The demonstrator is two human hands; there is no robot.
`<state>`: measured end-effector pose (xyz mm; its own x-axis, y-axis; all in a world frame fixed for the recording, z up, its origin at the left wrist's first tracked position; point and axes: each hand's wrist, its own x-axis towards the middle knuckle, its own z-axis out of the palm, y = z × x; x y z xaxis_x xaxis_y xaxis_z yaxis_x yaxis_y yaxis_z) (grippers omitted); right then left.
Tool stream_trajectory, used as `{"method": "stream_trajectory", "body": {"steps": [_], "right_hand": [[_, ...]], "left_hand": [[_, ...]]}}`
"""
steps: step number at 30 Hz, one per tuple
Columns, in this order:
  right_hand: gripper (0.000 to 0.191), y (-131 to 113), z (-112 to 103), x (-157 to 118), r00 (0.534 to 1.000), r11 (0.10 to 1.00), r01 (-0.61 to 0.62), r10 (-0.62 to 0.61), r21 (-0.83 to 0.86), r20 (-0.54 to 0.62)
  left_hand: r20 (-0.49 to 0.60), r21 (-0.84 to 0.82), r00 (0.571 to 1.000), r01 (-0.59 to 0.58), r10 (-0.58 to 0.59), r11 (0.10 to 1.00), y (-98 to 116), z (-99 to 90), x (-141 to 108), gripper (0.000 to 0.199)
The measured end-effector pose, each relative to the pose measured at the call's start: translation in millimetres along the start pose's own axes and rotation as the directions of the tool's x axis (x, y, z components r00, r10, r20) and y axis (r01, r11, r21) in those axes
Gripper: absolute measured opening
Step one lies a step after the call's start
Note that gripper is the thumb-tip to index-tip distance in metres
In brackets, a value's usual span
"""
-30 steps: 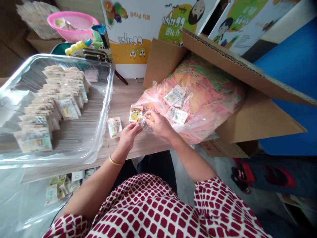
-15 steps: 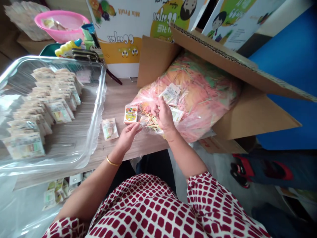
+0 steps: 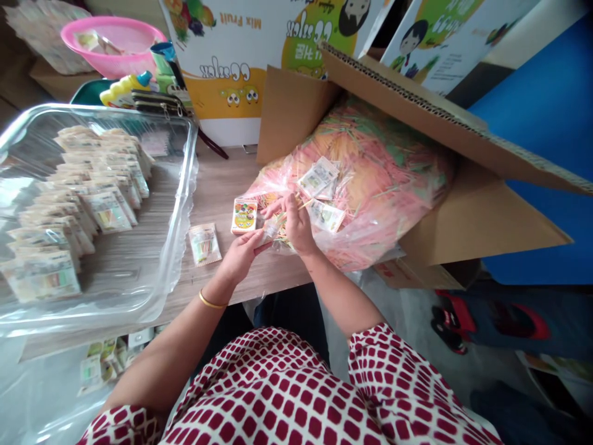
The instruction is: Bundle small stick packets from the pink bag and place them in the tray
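My left hand [image 3: 241,254] pinches a small clear plastic packet [image 3: 270,230] by its edge, over the front of the table. My right hand [image 3: 298,227] is right beside that packet, its fingers closed around a few thin coloured sticks [image 3: 304,204]. Fingers hide part of the packet and the sticks. Behind both hands, a big clear bag [image 3: 370,179] full of pink, orange and green sticks spills from an open cardboard box [image 3: 482,216]. To the left of my hands lie a stack of printed cards [image 3: 244,215] and one filled packet [image 3: 204,245].
A clear plastic tray [image 3: 178,247] at left holds rows of filled packets [image 3: 109,210]. Two packets [image 3: 319,178] and another packet [image 3: 327,216] lie on the big bag. Behind are a pink basin [image 3: 111,62], a yellow bottle [image 3: 124,90], a dark pouch [image 3: 160,104] and printed cartons [image 3: 227,80].
My right hand has come left and down from the bag's mouth, close to the packet, with sticks between its fingers. My left hand stays nearly in place, holding the packet.
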<state>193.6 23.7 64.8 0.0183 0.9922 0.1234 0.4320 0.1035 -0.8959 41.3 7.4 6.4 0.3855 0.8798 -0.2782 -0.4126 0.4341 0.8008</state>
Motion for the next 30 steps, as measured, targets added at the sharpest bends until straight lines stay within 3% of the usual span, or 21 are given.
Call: {"method": "stream_trajectory", "body": {"steps": [4, 9, 14, 19, 25, 30], "right_hand": [[0.056, 1.6, -2.1, -0.3, 0.993, 0.987, 0.057, -0.040, 0.149, -0.114], [0.049, 5.0, -3.9, -1.6, 1.000, 0.985, 0.015, -0.020, 0.174, 0.024], [0.051, 15.9, -5.6, 0.5, 0.977, 0.964, -0.024, -0.033, 0.266, 0.208], [0.056, 23.0, -9.4, 7.2, 0.978, 0.939, -0.133, 0.072, 0.317, 0.197], [0.049, 17.9, -10.2, 7.6, 0.979, 0.940, 0.004, -0.074, 0.342, 0.190], [0.058, 18.2, -8.1, 10.1, 0.977, 0.914, -0.125, 0.045, 0.385, 0.210]], "left_hand": [[0.001, -0.010, 1.000, 0.016, -0.016, 1.000, 0.1, 0.7, 0.2, 0.038], [0.025, 0.003, 1.000, -0.003, 0.003, 1.000, 2.1, 2.6, 0.6, 0.039], [0.033, -0.016, 0.999, -0.018, 0.018, 1.000, 0.5, -1.0, 4.3, 0.032], [-0.015, -0.048, 0.999, 0.046, -0.047, 0.998, 6.0, 3.7, 5.8, 0.032], [-0.001, -0.065, 0.996, 0.088, -0.089, 0.994, 8.7, 5.2, 2.1, 0.037], [0.038, 0.053, 0.999, 0.026, -0.028, 0.998, 4.5, 1.8, -1.2, 0.044]]}}
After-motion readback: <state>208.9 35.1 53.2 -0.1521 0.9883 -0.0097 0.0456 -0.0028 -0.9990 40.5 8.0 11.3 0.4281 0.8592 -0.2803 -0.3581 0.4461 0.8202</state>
